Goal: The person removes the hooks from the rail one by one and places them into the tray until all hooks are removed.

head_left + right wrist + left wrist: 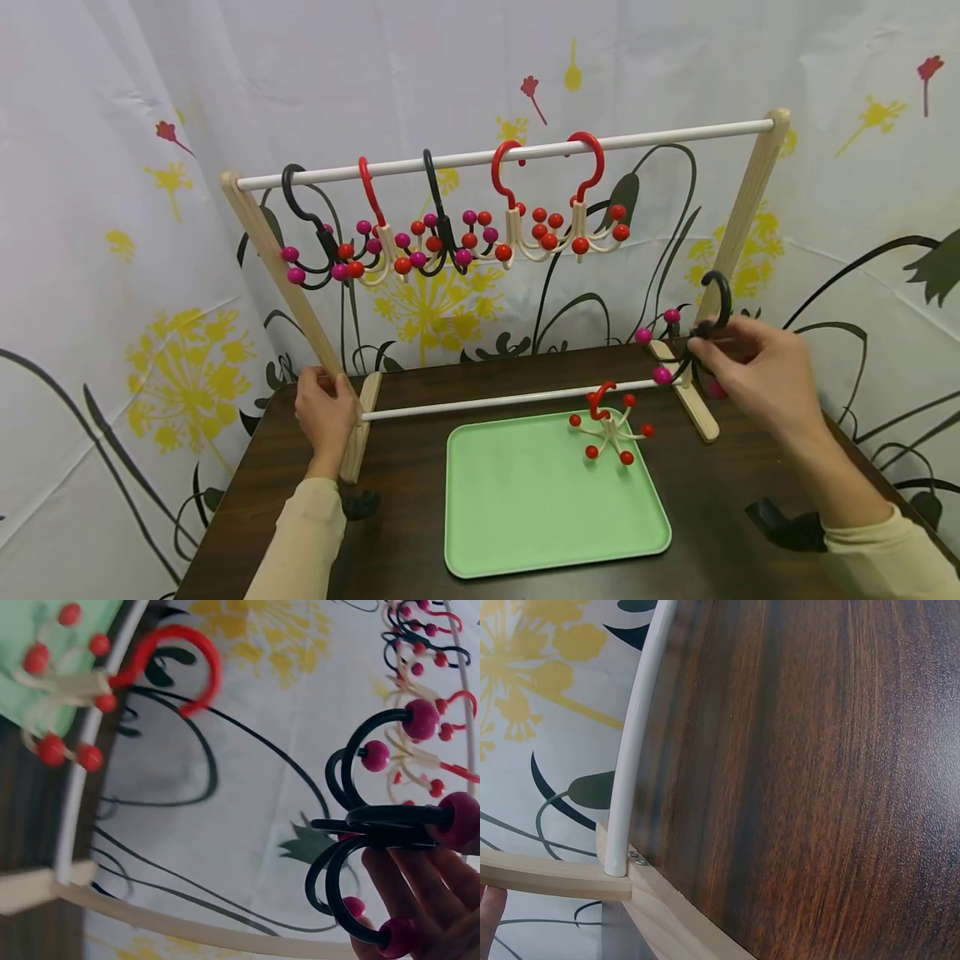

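Note:
In the head view my right hand (765,375) pinches the stem of a black octopus-style hook hanger (722,300) with pink ball tips, its hook pointing up. It is held before the right post (742,217) of a wooden rack. The right wrist view shows the curved black arms of this hanger (352,769) fanning out above my fingers. My left hand (324,410) grips the rack's left post (288,287) low down, near its foot. Several similar hangers, black ones and red-hooked cream ones (513,218), hang along the white top rail (667,137).
A green tray (540,517) lies on the dark wooden table (405,517), in front of the rack's lower white rail (480,403). On the tray's back right corner stands a cream hanger (611,429) with a red hook and red balls. A flower-patterned curtain (420,75) hangs behind.

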The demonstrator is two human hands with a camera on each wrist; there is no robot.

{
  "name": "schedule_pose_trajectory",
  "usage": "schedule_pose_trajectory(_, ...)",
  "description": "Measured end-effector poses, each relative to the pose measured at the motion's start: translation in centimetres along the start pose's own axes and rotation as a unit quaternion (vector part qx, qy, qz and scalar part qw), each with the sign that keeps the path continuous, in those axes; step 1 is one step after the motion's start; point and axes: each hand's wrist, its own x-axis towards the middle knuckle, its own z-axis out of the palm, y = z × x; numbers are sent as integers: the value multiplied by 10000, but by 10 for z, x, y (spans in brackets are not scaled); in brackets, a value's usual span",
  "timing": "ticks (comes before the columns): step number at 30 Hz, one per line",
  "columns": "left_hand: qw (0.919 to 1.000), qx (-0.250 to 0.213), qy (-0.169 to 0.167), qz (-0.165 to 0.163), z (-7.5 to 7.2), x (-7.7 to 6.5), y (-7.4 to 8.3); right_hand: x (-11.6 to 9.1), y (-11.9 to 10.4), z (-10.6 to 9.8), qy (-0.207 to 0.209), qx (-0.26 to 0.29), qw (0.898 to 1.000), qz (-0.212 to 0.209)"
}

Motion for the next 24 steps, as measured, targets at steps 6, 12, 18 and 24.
schedule_pose_trajectory(6,10000,37,10,-46,0,0,-2,-62,19,29,-327,-357,9968,642)
schedule_pose_trajectory(12,10000,38,-1,-31,0,2,-4,-109,35,56,-528,-717,9894,1148)
schedule_pose_trajectory(18,9999,42,-14,-99,1,3,-7,-134,40,74,-725,-966,9824,1428)
schedule_pose_trajectory(24,9999,50,-27,-131,2,1,-5,-145,41,86,-1025,-979,9727,1840)
